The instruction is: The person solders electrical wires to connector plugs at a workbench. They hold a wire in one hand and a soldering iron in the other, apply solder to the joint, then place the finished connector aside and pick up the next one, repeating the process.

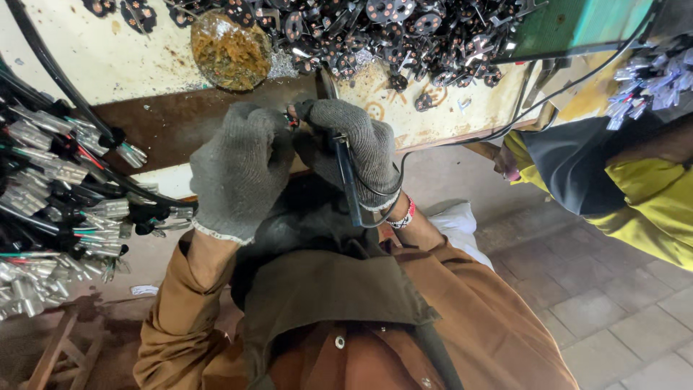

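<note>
I see wire bundles [58, 209] left, parts pile [375, 29] far on the table [108, 58], another person's sleeve [650, 209] right, my hands between.

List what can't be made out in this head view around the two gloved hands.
- Small part between the left hand and right hand: hidden by the gloved fingers.
- Tip of the blue-handled tool: covered by the right hand.
- Wire bundle: cut off by the left edge.
- Black parts pile: cut off by the top edge.
</note>
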`<act>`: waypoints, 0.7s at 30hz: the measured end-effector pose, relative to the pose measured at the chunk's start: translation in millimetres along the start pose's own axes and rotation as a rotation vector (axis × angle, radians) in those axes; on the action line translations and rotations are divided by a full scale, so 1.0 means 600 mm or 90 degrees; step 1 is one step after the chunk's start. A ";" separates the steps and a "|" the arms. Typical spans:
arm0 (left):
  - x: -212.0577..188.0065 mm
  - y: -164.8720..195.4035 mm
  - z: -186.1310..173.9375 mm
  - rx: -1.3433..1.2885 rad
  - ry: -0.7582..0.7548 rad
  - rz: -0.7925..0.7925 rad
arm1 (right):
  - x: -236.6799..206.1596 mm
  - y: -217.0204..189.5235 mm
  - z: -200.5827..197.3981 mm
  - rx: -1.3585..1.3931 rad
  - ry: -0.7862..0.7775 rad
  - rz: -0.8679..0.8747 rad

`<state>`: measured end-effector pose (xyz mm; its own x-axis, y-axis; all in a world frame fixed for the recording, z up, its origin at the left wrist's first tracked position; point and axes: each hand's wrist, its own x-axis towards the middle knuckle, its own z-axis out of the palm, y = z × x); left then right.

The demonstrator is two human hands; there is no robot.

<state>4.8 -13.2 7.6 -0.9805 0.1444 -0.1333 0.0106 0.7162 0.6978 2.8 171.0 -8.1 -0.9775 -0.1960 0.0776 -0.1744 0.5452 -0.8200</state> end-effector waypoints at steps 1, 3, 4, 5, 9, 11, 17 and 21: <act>0.000 -0.001 0.001 -0.010 -0.002 -0.001 | 0.004 -0.004 -0.001 -0.005 -0.001 -0.018; 0.000 -0.002 0.004 -0.028 -0.006 -0.004 | 0.011 -0.013 -0.005 -0.003 -0.013 -0.026; 0.000 -0.002 0.005 -0.016 -0.002 -0.004 | 0.013 -0.016 -0.009 0.001 -0.023 -0.014; 0.001 -0.003 0.007 -0.005 0.002 -0.003 | 0.014 -0.018 -0.013 0.005 -0.032 -0.003; 0.002 -0.003 0.009 0.001 0.020 0.007 | -0.003 -0.004 -0.034 0.198 -0.032 -0.047; 0.002 -0.003 0.009 0.013 0.024 0.022 | -0.018 0.015 -0.039 0.124 -0.029 -0.116; -0.004 -0.003 0.015 0.059 0.026 0.009 | -0.066 0.058 -0.027 0.010 0.003 -0.165; -0.006 -0.008 0.019 0.068 0.067 0.057 | -0.072 0.064 -0.021 -0.019 0.002 -0.166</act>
<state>10.6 -9.3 -3.2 -0.9898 0.1426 0.0052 0.1147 0.7734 0.6234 36.9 210.7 -35.6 -0.8996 -0.3305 0.2855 -0.4234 0.5000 -0.7555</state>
